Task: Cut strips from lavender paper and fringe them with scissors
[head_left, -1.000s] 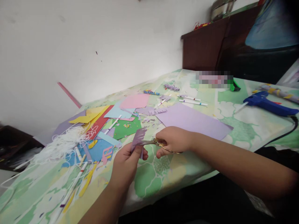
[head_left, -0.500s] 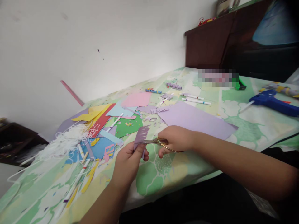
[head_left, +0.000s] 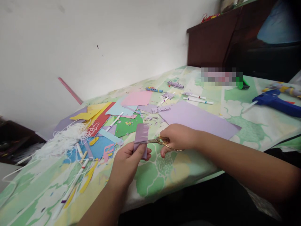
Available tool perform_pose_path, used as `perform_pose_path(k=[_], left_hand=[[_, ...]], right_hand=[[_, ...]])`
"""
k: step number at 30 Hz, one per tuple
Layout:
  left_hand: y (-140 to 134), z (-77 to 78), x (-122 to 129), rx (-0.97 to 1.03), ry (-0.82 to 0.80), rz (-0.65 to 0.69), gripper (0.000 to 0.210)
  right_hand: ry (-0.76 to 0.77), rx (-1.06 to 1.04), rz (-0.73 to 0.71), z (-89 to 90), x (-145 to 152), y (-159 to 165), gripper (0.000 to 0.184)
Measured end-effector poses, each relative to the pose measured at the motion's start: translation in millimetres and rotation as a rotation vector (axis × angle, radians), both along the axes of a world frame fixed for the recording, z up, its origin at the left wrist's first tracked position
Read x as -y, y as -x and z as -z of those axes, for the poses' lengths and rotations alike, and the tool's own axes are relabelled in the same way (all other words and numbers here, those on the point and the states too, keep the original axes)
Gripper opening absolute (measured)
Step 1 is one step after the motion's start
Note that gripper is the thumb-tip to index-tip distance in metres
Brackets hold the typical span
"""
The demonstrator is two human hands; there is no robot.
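My left hand (head_left: 131,157) pinches a strip of purple paper (head_left: 141,133) between thumb and fingers, holding it above the front of the table. Short slits form a fringe along the strip's right edge. My right hand (head_left: 176,138) is closed round the handles of gold-handled scissors (head_left: 157,140). Their blades point left and meet the strip's right edge just above my left thumb. Beyond my hands lies a large light-purple sheet (head_left: 192,119), with a fringed purple strip (head_left: 161,109) beside its left corner.
Coloured paper sheets (head_left: 101,116), a heap of white string (head_left: 68,138) and several markers (head_left: 198,100) cover the left and middle of the patterned tablecloth (head_left: 152,175). A blue glue gun (head_left: 279,102) rests at the right. The wall (head_left: 117,37) rises behind.
The purple strip has turned slightly more upright in my left hand, and the scissor blades have shifted a little along its edge. The view has tilted slightly.
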State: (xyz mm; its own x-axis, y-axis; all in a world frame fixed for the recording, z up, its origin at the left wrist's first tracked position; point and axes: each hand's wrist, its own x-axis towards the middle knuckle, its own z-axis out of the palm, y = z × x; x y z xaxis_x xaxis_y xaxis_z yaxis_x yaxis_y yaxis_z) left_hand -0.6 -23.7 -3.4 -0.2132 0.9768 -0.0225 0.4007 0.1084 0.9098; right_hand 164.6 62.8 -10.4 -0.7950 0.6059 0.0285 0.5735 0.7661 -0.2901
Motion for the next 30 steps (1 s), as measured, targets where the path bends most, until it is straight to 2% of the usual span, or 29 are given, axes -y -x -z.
perform_pose_path(k=[3, 11, 19, 30], left_hand=[[1.2, 3.9, -0.4, 0.052, -0.003, -0.002, 0.02], [1.0, 0.8, -0.9, 0.047, -0.036, -0.008, 0.022], [-1.6, 9.1, -4.8, 0.142, 0.032, 0.005, 0.016], [-3.4, 6.4, -3.2, 0.104, 0.033, -0.023, 0.019]], right_hand=[[-0.001, 0.012, 0.005, 0.5, -0.1, -0.1, 0.054], [0.006, 0.006, -0.022, -0.6, 1.5, -3.3, 0.054], [0.022, 0.016, -0.036, 4.1, 1.6, -0.8, 0.053], [-0.026, 0.047, -0.008, 5.1, -0.8, -0.7, 0.056]])
